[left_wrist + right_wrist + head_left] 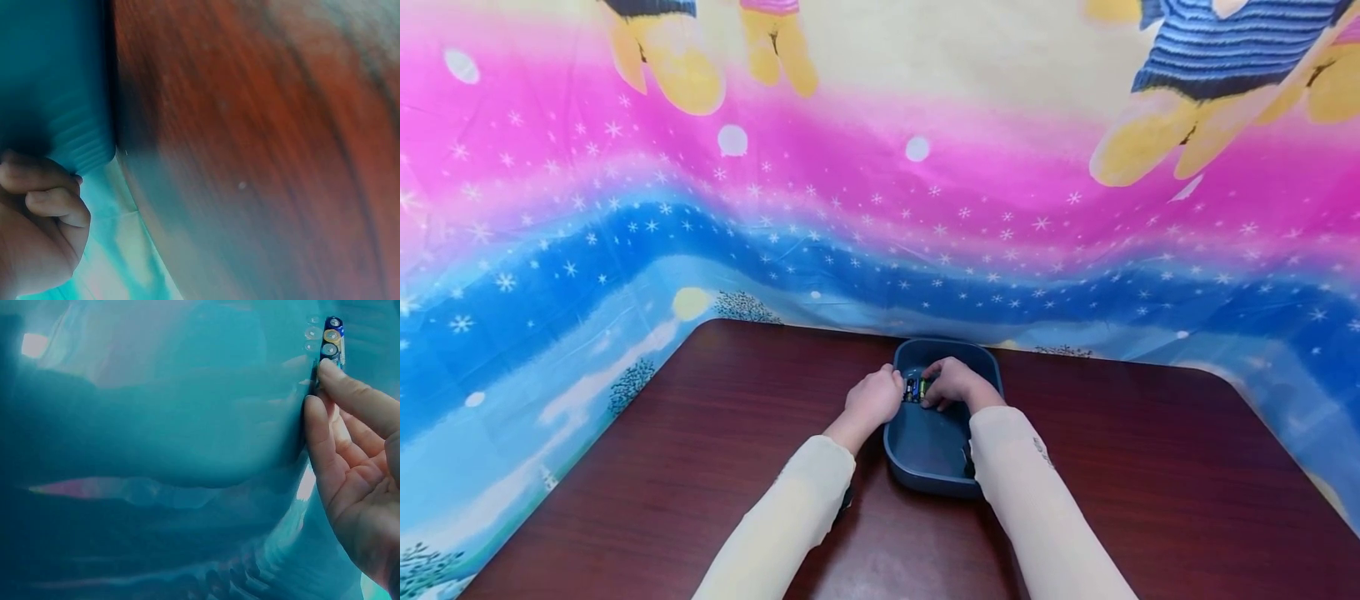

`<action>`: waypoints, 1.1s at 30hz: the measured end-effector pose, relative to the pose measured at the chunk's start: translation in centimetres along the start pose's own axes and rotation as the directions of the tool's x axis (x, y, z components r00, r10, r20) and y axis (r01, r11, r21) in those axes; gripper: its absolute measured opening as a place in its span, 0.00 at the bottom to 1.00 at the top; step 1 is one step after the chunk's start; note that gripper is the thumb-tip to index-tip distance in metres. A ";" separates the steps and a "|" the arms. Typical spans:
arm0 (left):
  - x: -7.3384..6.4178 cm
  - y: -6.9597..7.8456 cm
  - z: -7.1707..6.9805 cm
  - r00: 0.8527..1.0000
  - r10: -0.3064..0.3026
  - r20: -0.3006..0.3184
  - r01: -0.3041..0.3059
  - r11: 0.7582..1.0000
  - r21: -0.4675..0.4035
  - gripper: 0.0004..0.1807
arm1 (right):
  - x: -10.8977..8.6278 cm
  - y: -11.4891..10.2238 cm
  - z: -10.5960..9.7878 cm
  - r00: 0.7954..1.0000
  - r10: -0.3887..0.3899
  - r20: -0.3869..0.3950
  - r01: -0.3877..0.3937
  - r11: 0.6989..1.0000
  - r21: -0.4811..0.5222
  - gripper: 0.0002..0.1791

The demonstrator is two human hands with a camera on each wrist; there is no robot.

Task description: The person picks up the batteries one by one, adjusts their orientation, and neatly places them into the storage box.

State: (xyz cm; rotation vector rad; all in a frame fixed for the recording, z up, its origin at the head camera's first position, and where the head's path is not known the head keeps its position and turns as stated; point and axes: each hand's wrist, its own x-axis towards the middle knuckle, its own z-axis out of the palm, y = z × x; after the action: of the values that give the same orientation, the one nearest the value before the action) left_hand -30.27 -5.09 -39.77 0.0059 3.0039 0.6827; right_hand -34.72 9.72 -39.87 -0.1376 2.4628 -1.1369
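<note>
A dark grey-blue plastic basin (930, 446) sits on the table. Within it, a short row of batteries (913, 389) lies side by side between the two hands. My left hand (874, 397) grips the basin's left rim with curled fingers; in the left wrist view that hand (47, 219) shows against the ribbed wall. Reaching inside the basin, my right hand (953, 383) pinches the battery at the near end of the row. In the right wrist view, blue and gold battery ends (332, 335) show just past the thumb and fingertip of the right hand (356, 444).
The dark red-brown wooden table (715, 433) extends on both sides of the basin. A patterned cloth (850, 208) hangs behind the table's far edge and along its left side. The basin's far rim stands close to that edge.
</note>
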 end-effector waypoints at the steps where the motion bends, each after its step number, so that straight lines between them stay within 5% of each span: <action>1: 0.0 0.0 0.0 1.000 -0.001 0.000 0.001 1.000 0.002 0.24 | 0.0 0.0 -0.1 1.000 -0.002 0.007 0.002 1.000 0.005 0.26; 8: -0.2 0.2 0.2 1.000 -0.002 0.003 0.002 1.000 0.011 0.23 | -1.1 -0.8 -2.2 0.996 -0.064 0.066 0.058 0.994 0.089 0.28; 14: -0.2 0.0 -0.2 1.000 0.027 0.008 -0.027 1.000 -0.007 0.24 | -3.6 -1.6 -7.9 0.966 -0.256 -0.033 0.255 0.927 0.275 0.26; 17: -0.1 -0.2 -0.5 1.000 0.017 0.002 -0.017 1.000 -0.007 0.23 | -4.9 -0.9 -10.3 0.957 -0.272 -0.102 0.290 0.911 0.293 0.27; 24: 0.0 0.8 -0.2 1.000 0.025 0.012 -0.025 1.000 -0.008 0.24 | -6.1 4.2 -12.3 0.983 -0.109 -0.149 0.148 0.948 0.283 0.25; 29: 0.0 1.6 0.4 0.999 0.039 0.024 -0.039 0.999 0.007 0.23 | -6.4 8.2 -11.8 0.998 0.020 -0.054 -0.011 0.988 0.157 0.24; 33: 0.1 1.7 0.3 0.999 0.037 0.022 -0.038 0.999 0.017 0.23 | -6.7 10.3 -11.4 0.999 0.019 0.039 -0.023 0.996 0.090 0.27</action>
State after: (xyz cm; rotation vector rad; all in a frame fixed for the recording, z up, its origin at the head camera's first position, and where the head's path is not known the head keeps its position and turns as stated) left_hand -30.33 -3.44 -39.37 0.0700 2.9964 0.6557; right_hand -32.46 26.29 -38.79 -0.1055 2.3691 -1.2231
